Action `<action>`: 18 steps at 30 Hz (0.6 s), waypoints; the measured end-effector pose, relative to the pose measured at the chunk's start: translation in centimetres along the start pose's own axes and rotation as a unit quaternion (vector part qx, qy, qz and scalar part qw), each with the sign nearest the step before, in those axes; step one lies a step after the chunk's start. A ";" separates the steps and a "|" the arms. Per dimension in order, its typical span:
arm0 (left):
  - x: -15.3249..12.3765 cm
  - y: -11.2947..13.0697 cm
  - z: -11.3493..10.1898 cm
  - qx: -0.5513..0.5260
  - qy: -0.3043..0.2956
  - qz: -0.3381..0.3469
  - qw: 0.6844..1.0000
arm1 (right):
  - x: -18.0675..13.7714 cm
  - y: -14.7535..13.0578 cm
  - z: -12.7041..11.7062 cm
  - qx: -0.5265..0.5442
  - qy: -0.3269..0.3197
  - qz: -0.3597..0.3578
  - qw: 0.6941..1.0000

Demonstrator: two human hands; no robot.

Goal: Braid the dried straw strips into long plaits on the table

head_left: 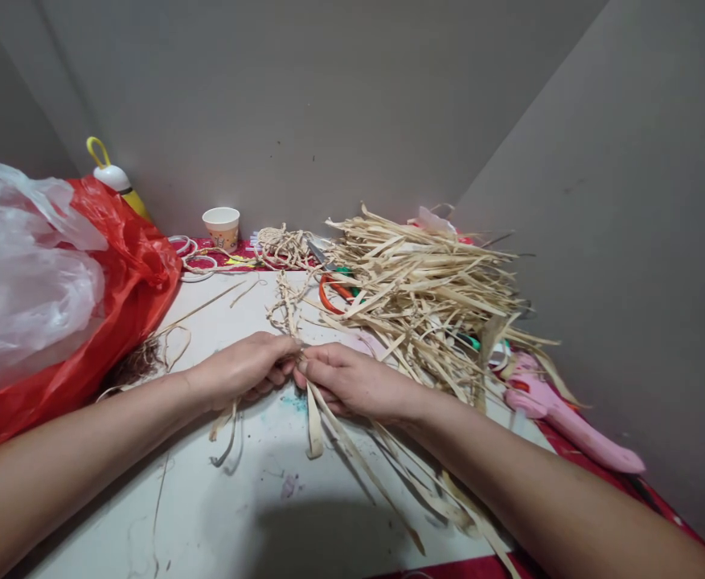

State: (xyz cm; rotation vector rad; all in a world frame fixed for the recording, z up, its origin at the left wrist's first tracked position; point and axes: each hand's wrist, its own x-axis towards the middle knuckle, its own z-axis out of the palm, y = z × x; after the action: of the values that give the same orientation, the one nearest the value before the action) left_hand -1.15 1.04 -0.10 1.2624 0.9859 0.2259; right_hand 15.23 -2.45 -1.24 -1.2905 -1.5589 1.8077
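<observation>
My left hand [261, 366] and my right hand [346, 378] meet at the middle of the white board [207, 523], fingers pinched together. Between them is a braid of dried straw-coloured strips [288, 297], its knotted far end stretching away from me. Loose strips [316, 426] hang down from under my right hand toward the near side. A short curled strip [228, 438] sticks out below my left hand. My fingertips cover the spot where the strips cross. To the right of my hands lies a big heap of dry strips [424, 281].
Orange-handled scissors [331, 293] lie partly under the heap. A pink glue gun [569, 418] rests at right. At the back stand a paper cup [223, 231] and a coil of braided cord [283, 244]. A red plastic bag [141, 249] fills the left side, beside a yellow-and-white bottle [116, 178].
</observation>
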 end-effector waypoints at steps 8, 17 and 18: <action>0.4 -0.7 -0.7 -0.002 -0.065 0.051 0.997 | -0.2 -0.4 -0.5 -0.100 0.014 -0.037 0.994; 0.1 0.0 -0.2 0.047 -0.001 0.079 0.996 | -0.3 0.0 -1.7 -0.047 -0.017 -0.026 0.998; 0.2 -0.2 -0.2 0.060 0.001 0.087 0.994 | -0.4 0.0 -1.8 -0.044 -0.017 -0.024 0.999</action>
State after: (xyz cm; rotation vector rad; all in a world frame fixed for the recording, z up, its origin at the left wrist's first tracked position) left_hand -1.24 1.25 -0.33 1.4602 0.9018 0.3077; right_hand 16.96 -1.75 -0.97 -1.2558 -1.6894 1.7586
